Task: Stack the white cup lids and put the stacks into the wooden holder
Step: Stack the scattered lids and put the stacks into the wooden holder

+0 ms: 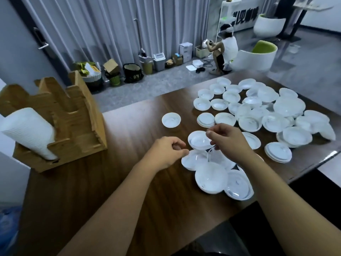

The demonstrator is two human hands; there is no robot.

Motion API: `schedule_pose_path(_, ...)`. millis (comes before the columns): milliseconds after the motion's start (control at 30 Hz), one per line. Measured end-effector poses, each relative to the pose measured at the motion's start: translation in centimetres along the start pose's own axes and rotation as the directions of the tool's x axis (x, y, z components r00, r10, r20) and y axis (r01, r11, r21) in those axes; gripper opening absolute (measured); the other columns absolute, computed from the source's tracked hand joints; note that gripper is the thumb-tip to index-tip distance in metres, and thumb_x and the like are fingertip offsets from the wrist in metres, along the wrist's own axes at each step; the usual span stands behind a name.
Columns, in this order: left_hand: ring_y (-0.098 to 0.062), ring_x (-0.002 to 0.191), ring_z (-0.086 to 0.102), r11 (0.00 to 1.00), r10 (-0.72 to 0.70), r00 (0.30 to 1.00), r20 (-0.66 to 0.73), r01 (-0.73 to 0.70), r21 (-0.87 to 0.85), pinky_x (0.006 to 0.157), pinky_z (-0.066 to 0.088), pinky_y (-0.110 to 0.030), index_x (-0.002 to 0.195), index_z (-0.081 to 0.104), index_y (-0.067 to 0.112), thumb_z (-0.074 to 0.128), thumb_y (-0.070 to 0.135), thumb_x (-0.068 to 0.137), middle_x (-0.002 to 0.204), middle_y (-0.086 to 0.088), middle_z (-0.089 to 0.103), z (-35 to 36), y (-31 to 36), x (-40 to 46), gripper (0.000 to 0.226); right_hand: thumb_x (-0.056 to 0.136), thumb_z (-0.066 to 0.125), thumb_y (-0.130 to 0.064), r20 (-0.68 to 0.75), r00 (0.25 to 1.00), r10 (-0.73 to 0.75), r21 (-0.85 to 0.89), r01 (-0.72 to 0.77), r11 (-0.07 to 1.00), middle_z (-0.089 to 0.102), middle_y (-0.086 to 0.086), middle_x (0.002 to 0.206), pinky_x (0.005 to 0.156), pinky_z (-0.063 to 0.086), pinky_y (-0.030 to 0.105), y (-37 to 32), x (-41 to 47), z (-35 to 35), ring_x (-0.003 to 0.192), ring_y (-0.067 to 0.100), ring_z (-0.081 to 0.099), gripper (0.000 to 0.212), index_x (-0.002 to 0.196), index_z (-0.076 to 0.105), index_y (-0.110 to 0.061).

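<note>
Several white cup lids (247,106) lie scattered over the right half of the dark wooden table (118,182). My right hand (228,139) pinches the rim of one lid (198,140) held just above the table. My left hand (166,152) has its fingers curled, touching the edge of another lid (193,159) lying below. A single lid (171,120) sits apart toward the table's middle. At the left stands the wooden holder (70,115), with a tall leaning stack of lids (29,132) in its front left slot.
Small stacks of lids (278,152) rest near the table's right edge. Beyond the table, bins, boxes and bags (132,71) line a grey curtain. A person (225,52) crouches on the floor beside a white and green chair (258,54).
</note>
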State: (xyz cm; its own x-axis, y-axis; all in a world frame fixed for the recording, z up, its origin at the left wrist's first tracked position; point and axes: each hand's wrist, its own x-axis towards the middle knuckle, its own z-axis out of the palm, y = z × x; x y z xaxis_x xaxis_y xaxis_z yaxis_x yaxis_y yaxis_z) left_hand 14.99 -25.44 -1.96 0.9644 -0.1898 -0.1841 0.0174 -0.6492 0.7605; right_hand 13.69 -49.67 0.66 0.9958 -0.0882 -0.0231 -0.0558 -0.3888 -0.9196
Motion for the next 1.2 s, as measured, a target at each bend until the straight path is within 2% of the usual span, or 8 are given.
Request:
schedule_pose_path(100,-0.011,0.07,0.074,0.99,-0.138,0.987,0.086,0.136,0.029,0.063,0.055,-0.026,0.118,0.071,0.032,0.09,0.042,0.084,0.098,0.008,0.076,2.3,0.0,1.0,0.04,0.1,0.075,-0.029,-0.006,1.0,0.018,0.019,-0.018,1.0,0.078,-0.011,0.087,0.068,0.061,0.031,1.0,-0.3,-0.6,0.078,0.012,0.075,0.007,0.094,0.079,-0.027)
schedule_pose_path(167,-0.014,0.063,0.076,0.978,-0.207,0.974,0.096,0.209,-0.015,0.06,0.06,-0.028,0.112,0.074,0.026,0.091,0.029,0.085,0.094,0.003,0.079,3.0,-0.1,1.6,0.032,0.1,0.075,-0.031,-0.002,1.0,0.026,0.019,-0.026,0.999,0.078,-0.011,0.086,0.069,0.063,0.033,1.5,-0.3,-0.9,0.079,0.014,0.075,0.007,0.095,0.079,-0.028)
schedule_pose_path(267,-0.018,0.078,0.081,0.957,-0.238,0.967,0.097,0.25,-0.149,0.078,0.069,-0.037,0.1,0.081,0.02,0.09,0.01,0.084,0.085,0.001,0.083,3.1,-0.4,2.0,0.021,0.1,0.074,-0.032,0.01,1.0,0.029,0.053,-0.03,0.998,0.078,-0.011,0.087,0.068,0.062,0.031,2.1,-0.2,-1.5,0.079,0.014,0.075,0.006,0.096,0.079,-0.029)
schedule_pose_path(467,-0.009,0.078,0.075,0.933,-0.156,0.987,-0.035,0.135,-0.333,0.065,0.06,-0.023,0.088,0.083,0.028,0.091,0.011,0.081,0.082,0.006,0.08,1.1,-0.9,1.8,0.02,0.1,0.075,-0.027,0.016,1.0,0.012,0.172,-0.015,0.985,0.078,-0.007,0.086,0.064,0.059,0.022,2.5,0.6,-1.2,0.076,0.01,0.075,0.006,0.097,0.079,-0.026)
schedule_pose_path(700,0.001,0.079,0.072,0.949,-0.049,0.982,-0.181,-0.01,-0.315,0.064,0.054,-0.014,0.087,0.083,0.048,0.079,0.043,0.068,0.085,0.018,0.079,-1.1,0.6,1.9,0.02,0.104,0.073,-0.03,0.134,0.991,-0.001,0.22,-0.029,0.975,0.08,-0.006,0.092,0.069,0.061,0.027,2.1,2.2,-1.1,0.079,0.012,0.077,0.009,0.106,0.08,-0.024)
schedule_pose_path(900,-0.007,0.09,0.076,0.926,0.069,0.955,-0.289,-0.169,-0.337,0.077,0.06,-0.02,0.084,0.083,0.054,0.082,0.033,0.078,0.095,0.017,0.081,-1.1,4.4,4.2,0.022,0.104,0.073,-0.037,0.335,0.941,-0.041,0.365,-0.09,0.927,0.082,0.0,0.114,0.082,0.067,0.034,1.7,4.0,-2.3,0.101,0.021,0.08,0.024,0.123,0.081,-0.026)
schedule_pose_path(1100,-0.001,0.083,0.075,0.903,0.114,0.949,-0.294,-0.222,-0.368,0.074,0.057,-0.02,0.086,0.083,0.041,0.087,0.014,0.09,0.087,0.016,0.081,0.2,7.3,7.0,0.028,0.096,0.078,-0.031,0.356,0.934,-0.031,0.519,-0.171,0.837,0.079,0.017,0.122,0.094,0.067,0.045,2.0,6.5,-3.7,0.11,0.032,0.077,0.027,0.117,0.084,-0.015)
schedule_pose_path(1200,-0.008,0.093,0.078,0.848,0.1,0.959,-0.266,-0.222,-0.482,0.079,0.06,-0.022,0.094,0.086,0.04,0.089,0.032,0.088,0.099,0.011,0.083,0.5,8.1,7.6,0.01,0.09,0.079,-0.031,0.35,0.935,-0.052,0.565,-0.166,0.808,0.079,0.019,0.124,0.092,0.068,0.045,2.3,7.7,-4.6,0.109,0.029,0.078,0.032,0.117,0.084,-0.013)
